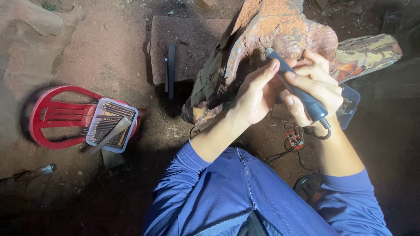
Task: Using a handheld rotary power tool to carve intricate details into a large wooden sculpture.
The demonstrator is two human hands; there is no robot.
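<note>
Gripping rotary tool, both hands curled

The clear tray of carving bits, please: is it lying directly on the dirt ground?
No, the tray of bits rests on the red plastic chair, not on the ground.

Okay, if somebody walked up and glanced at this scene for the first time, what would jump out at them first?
First, at upper centre, the big reddish carved wood piece, with the right hand gripping a dark rotary tool against it and the left hand steadying the tool's front. Next, at left on the dirt ground, a red plastic stool carrying a clear tray of metal bits.
</note>
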